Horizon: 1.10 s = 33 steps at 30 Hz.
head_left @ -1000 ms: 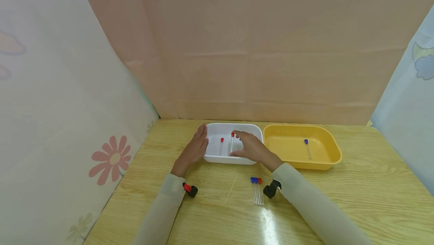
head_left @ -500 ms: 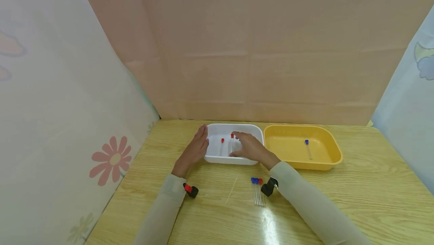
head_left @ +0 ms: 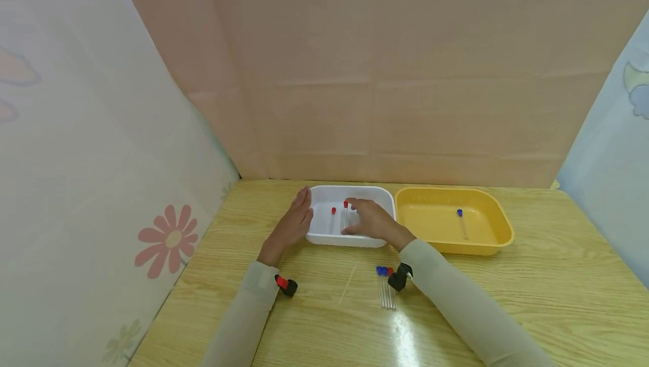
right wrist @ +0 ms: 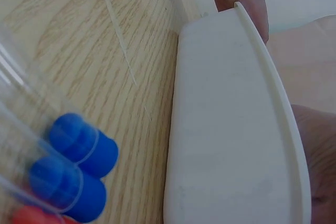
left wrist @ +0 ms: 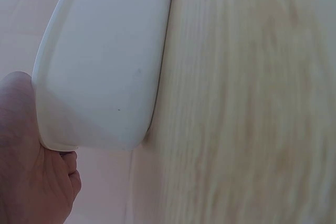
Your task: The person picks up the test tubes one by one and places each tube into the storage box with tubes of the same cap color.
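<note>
The slim clear tube with red cap (head_left: 345, 219) has come slightly lower and more to the left, inside the white plastic tray (head_left: 350, 240)
The right grip (head_left: 374, 221) holds it narrowly, fingers at the cap and thumb near the lower end, just beside another clear red-capped tube (head_left: 332, 222) lying there. I judge that it is being laid down, not yet released; whether it touches the tray floor, I cannot tell. The left grip (head_left: 296, 222), straight-fingered, rests against the tray's left end. One clear blue-capped tube (head_left: 463, 225) lies in the yellow plastic tray (head_left: 456, 247); a row of capped tubes (head_left: 386, 293) lies on the wooden surface (head_left: 314, 322)
</note>
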Motion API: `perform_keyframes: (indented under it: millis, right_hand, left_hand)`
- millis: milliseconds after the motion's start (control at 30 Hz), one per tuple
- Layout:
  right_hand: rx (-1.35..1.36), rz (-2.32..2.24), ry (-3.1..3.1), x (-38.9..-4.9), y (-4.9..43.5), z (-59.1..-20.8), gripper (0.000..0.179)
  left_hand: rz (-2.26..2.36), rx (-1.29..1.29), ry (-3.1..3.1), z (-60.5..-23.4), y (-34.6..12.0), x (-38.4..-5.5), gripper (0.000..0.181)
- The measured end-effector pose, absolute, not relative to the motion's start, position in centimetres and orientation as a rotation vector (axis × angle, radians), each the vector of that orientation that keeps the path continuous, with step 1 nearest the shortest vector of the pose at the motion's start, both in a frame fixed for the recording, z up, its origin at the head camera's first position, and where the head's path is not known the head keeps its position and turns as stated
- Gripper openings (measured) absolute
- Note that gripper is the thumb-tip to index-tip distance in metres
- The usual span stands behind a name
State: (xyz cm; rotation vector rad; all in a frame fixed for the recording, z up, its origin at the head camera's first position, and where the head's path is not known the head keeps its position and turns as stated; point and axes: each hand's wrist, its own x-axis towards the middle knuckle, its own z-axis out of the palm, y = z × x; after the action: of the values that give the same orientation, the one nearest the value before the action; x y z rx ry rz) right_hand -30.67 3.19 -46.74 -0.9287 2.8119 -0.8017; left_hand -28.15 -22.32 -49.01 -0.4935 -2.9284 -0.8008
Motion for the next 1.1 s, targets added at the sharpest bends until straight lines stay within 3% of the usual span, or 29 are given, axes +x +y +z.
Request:
perform_keyframes:
  millis: [1100]
  right_hand:
    - [-0.842, -0.791, 2.776, -31.6, 1.9, -47.2, 0.082]
  left_hand:
    - [-0.800, -0.505, -2.912, -48.9, -22.4, -27.8, 0.059]
